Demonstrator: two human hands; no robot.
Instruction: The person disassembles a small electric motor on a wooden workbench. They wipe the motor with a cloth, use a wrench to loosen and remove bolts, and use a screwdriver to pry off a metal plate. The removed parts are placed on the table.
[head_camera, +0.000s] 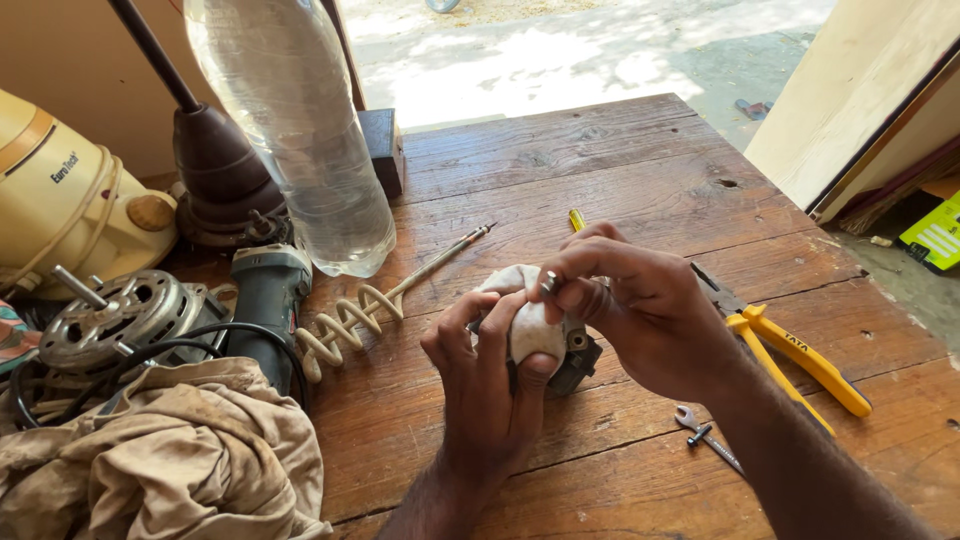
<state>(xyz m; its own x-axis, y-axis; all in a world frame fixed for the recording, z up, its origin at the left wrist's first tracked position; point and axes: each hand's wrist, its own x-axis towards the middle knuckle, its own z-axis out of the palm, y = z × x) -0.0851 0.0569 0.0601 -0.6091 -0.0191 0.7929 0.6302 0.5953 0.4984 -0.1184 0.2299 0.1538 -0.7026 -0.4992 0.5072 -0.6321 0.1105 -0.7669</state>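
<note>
Head camera looks down on a wooden workbench (600, 170), and near its middle we see both hands closed around one small part. Our left hand (485, 385) holds a rounded whitish motor housing (530, 325) from below, the fingers wrapped around its side and the thumb pressed on its front. Our right hand (625, 300) comes from the right and pinches a small metal piece (549, 282) at the top of the housing between thumb and fingertips; what this piece is, we cannot tell. The housing is lifted just above the bench. Yellow-handled pliers (800, 355) lie just right of the hands, and a small spanner (700, 430) lies below them. To the left lie a spiral mixing attachment (350, 320), an angle grinder (268, 300), a clear plastic bottle (300, 120) and a dirty cloth (170, 450).
</note>
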